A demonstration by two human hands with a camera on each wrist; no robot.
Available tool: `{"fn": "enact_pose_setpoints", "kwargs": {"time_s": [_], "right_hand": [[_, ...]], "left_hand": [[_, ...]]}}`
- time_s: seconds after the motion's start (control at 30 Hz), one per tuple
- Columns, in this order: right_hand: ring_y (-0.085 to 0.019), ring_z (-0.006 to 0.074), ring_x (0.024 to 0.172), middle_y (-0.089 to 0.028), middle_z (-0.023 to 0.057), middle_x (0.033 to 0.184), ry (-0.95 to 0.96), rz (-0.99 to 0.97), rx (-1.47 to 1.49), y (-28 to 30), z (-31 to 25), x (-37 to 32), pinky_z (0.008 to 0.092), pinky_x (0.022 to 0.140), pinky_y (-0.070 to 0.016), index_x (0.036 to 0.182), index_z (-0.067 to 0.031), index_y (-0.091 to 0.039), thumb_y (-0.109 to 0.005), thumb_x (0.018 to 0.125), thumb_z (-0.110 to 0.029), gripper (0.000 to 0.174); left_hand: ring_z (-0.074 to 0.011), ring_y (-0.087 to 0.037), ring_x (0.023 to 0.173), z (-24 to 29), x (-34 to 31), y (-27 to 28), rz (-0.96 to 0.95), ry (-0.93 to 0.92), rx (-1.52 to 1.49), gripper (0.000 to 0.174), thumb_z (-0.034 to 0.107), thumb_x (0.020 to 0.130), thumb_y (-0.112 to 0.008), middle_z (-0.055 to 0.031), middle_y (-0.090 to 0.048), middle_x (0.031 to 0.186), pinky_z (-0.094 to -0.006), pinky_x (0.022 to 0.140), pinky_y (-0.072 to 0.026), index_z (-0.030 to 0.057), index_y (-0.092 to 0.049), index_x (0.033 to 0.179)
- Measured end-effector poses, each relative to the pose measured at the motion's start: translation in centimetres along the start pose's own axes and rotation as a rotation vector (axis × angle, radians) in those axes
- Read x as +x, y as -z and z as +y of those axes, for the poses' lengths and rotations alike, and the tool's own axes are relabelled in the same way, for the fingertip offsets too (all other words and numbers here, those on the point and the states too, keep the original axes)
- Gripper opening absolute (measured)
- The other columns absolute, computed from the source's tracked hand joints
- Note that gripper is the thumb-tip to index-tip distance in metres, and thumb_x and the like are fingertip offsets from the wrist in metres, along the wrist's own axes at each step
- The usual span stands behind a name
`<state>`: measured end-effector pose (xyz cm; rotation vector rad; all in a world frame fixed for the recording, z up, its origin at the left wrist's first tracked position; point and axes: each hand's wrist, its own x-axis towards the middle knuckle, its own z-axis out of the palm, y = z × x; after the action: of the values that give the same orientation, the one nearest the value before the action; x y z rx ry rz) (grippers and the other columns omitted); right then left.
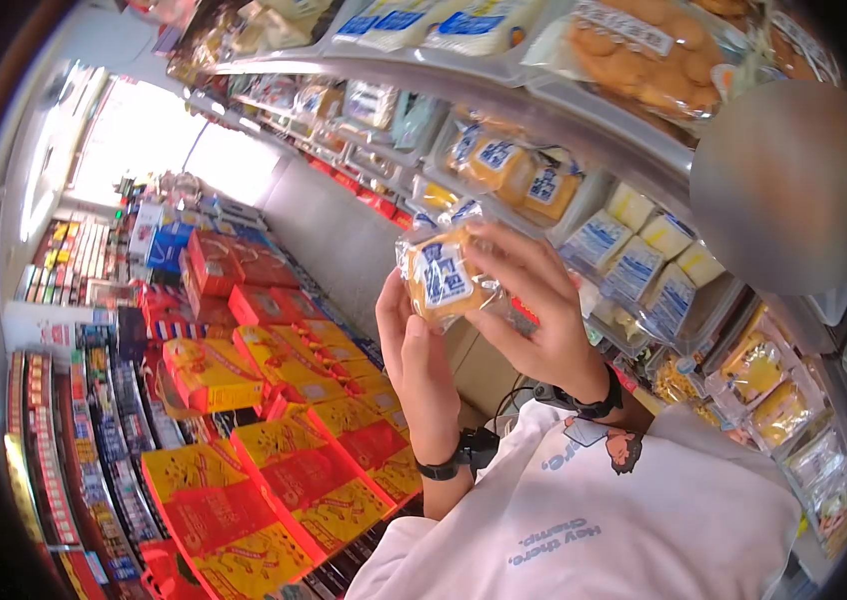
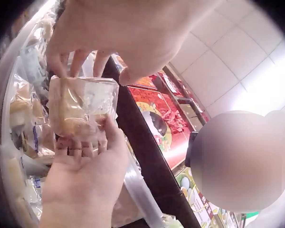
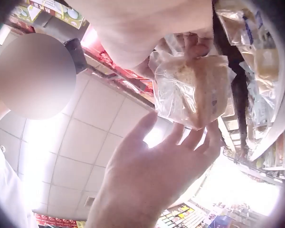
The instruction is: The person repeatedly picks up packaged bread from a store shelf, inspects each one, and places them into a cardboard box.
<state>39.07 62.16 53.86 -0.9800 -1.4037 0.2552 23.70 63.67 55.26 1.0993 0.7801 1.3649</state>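
Note:
A piece of packaged bread (image 1: 444,272), golden brown in a clear wrapper with blue and white lettering, is held up between both hands in front of the shelf. The left hand (image 1: 417,370) grips its left side; in the left wrist view the thumb lies on the wrapper and the other fingers (image 2: 76,146) curl under it. At the other side, the right hand (image 1: 541,315) holds the bread with its thumb low and its fingers along the upper edge. The right wrist view shows the right fingertips (image 3: 213,128) at the wrapper.
To the right, shelves carry a bin (image 1: 586,212) of similar wrapped breads, white-and-blue packs (image 1: 634,262) and bagged buns (image 1: 644,50). Red and yellow gift boxes (image 1: 284,450) are stacked at the left. Beyond the hands runs a grey aisle floor (image 1: 319,215).

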Motion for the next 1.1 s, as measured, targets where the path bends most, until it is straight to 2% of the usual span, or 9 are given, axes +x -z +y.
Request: {"fn": "enact_pose_setpoints", "kwargs": {"time_s": [0.27, 0.3, 0.47, 0.73, 0.8, 0.87, 0.93, 1.0, 1.1], "right_hand": [[-0.046, 0.0358, 0.140, -0.041, 0.0270, 0.158, -0.024, -0.195, 0.501, -4.2, -2.8, -2.0, 0.0464, 0.114, -0.0351, 0.156, -0.0020, -0.034, -0.077, 0.075, -0.001, 0.091], [-0.037, 0.0372, 0.148, -0.037, 0.0305, 0.158, -0.006, -0.167, 0.555, -4.7, -3.1, -2.2, 0.0481, 0.118, -0.0302, 0.154, -0.0022, -0.036, -0.075, 0.076, -0.002, 0.087], [-0.046, 0.0394, 0.140, -0.046, 0.0252, 0.153, 0.046, -0.045, 0.257, -7.8, -6.6, -2.1, 0.0479, 0.118, -0.0331, 0.145, 0.0008, -0.049, -0.073, 0.080, -0.004, 0.069], [-0.047, 0.0376, 0.140, -0.051, 0.0224, 0.150, 0.006, -0.243, 0.313, -15.8, -14.1, -3.6, 0.0484, 0.118, -0.0333, 0.142, 0.0017, -0.052, -0.074, 0.083, -0.010, 0.065], [-0.048, 0.0380, 0.140, -0.052, 0.0216, 0.148, 0.023, -0.277, 0.271, -17.3, -15.8, -3.4, 0.0485, 0.118, -0.0326, 0.143, 0.0013, -0.052, -0.075, 0.082, -0.012, 0.067], [-0.048, 0.0384, 0.139, -0.053, 0.0215, 0.147, -0.051, -0.277, 0.328, -18.9, -17.2, -3.7, 0.0489, 0.118, -0.0323, 0.143, 0.0010, -0.051, -0.077, 0.081, -0.012, 0.069], [-0.049, 0.0389, 0.137, -0.055, 0.0211, 0.145, -0.024, -0.278, 0.315, -20.2, -17.6, -3.6, 0.0494, 0.116, -0.0343, 0.141, 0.0007, -0.053, -0.078, 0.080, -0.013, 0.068], [-0.050, 0.0391, 0.135, -0.055, 0.0210, 0.145, 0.031, -0.305, 0.273, -20.9, -17.9, -3.3, 0.0495, 0.115, -0.0354, 0.141, 0.0004, -0.054, -0.080, 0.079, -0.014, 0.068], [-0.051, 0.0393, 0.134, -0.056, 0.0207, 0.144, 0.167, -0.308, 0.156, -21.4, -18.7, -2.5, 0.0493, 0.114, -0.0366, 0.139, 0.0000, -0.056, -0.080, 0.080, -0.018, 0.066]], "left_hand": [[-0.0301, -0.047, 0.141, 2.8, -2.6, 3.5, 0.168, -0.091, -0.037, 0.065, 0.009, 0.097, -0.054, -0.0183, -0.042, 0.156, -0.0463, 0.117, -0.0401, -0.0036, -0.031, 0.156], [-0.0302, -0.047, 0.142, 3.5, -2.8, 4.3, 0.152, -0.064, -0.100, 0.065, 0.009, 0.096, -0.054, -0.0184, -0.043, 0.155, -0.0462, 0.117, -0.0400, -0.0034, -0.031, 0.156], [-0.0305, -0.043, 0.145, 6.6, -4.7, 8.9, 0.044, 0.057, -0.420, 0.069, 0.012, 0.095, -0.057, -0.0199, -0.042, 0.156, -0.0453, 0.121, -0.0327, -0.0051, -0.030, 0.156], [-0.0310, -0.056, 0.132, 9.9, -9.0, 19.1, 0.053, 0.120, -0.804, 0.054, 0.015, 0.098, -0.050, -0.0175, -0.054, 0.146, -0.0475, 0.113, -0.0436, -0.0048, -0.043, 0.148], [-0.0288, -0.057, 0.130, 10.5, -9.9, 20.1, 0.028, -0.208, -0.126, 0.055, 0.023, 0.100, -0.050, -0.0159, -0.055, 0.144, -0.0459, 0.111, -0.0456, -0.0042, -0.042, 0.148], [-0.0269, -0.058, 0.128, 10.7, -10.5, 21.7, 0.026, -0.214, -0.051, 0.058, 0.031, 0.102, -0.050, -0.0145, -0.056, 0.143, -0.0439, 0.109, -0.0467, -0.0033, -0.042, 0.148], [-0.0254, -0.059, 0.127, 10.3, -10.1, 23.6, 0.005, 0.082, -0.587, 0.063, 0.040, 0.102, -0.049, -0.0134, -0.056, 0.142, -0.0416, 0.107, -0.0469, -0.0021, -0.042, 0.149], [-0.0255, -0.058, 0.129, 11.1, -10.0, 23.9, 0.038, -0.068, 0.078, 0.063, 0.043, 0.103, -0.046, -0.0136, -0.056, 0.143, -0.0395, 0.108, -0.0463, -0.0003, -0.041, 0.150], [-0.0272, -0.059, 0.128, 12.7, -9.3, 24.2, 0.072, 0.108, -0.521, 0.055, 0.025, 0.102, -0.056, -0.0171, -0.056, 0.141, -0.0417, 0.106, -0.0482, -0.0018, -0.041, 0.148]]}}
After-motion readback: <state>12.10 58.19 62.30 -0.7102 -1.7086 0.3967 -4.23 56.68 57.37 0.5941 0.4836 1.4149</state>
